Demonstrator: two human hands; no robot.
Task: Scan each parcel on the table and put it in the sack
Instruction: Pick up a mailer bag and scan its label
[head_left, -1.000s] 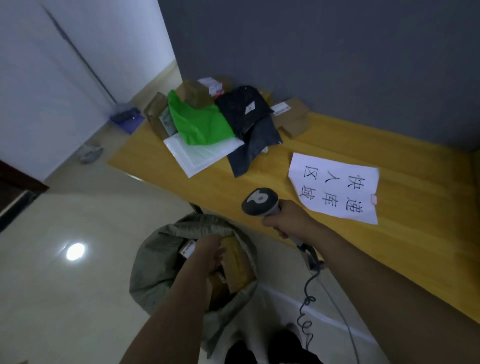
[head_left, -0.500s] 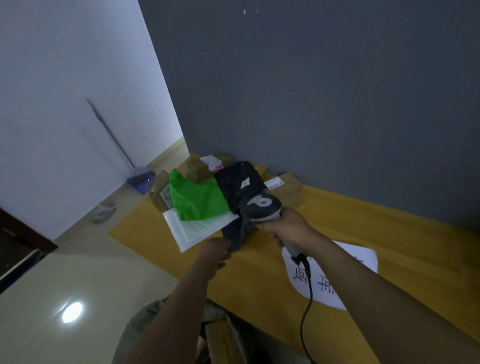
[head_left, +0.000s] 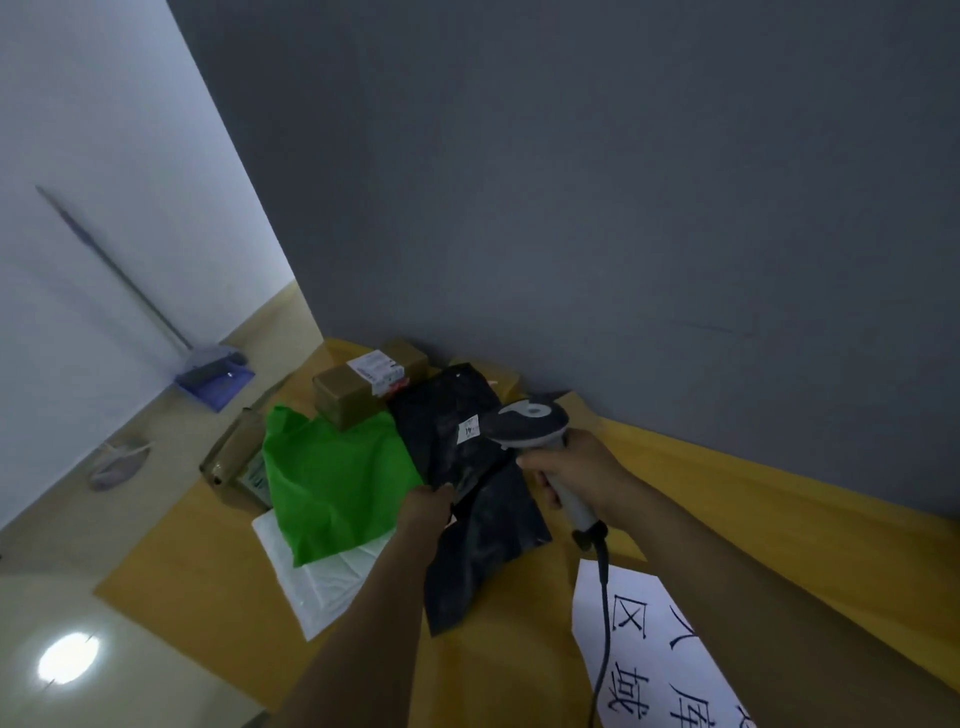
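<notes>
A heap of parcels lies at the far left of the yellow table (head_left: 727, 499). On top is a black plastic parcel (head_left: 447, 431) with a small white label. My left hand (head_left: 428, 506) pinches its near edge. A second black bag (head_left: 478, 551) lies under it. My right hand (head_left: 576, 473) grips the handle of a grey barcode scanner (head_left: 530, 423), whose head hangs just right of the label. Beside the black parcel are a green bag (head_left: 337, 483), a white mailer (head_left: 327, 577) and a brown box (head_left: 345, 397). The sack is out of view.
A white paper sign (head_left: 660, 654) with large black characters lies on the table at the near right; the scanner's cable runs across it. Another brown box (head_left: 234, 457) stands at the table's left edge. A grey wall backs the table. A broom and dustpan (head_left: 213, 376) lean at the far left.
My left hand came up out of the sack and reached forward to take the black parcel's edge. My right hand carried the scanner from the table's front edge to the parcel heap.
</notes>
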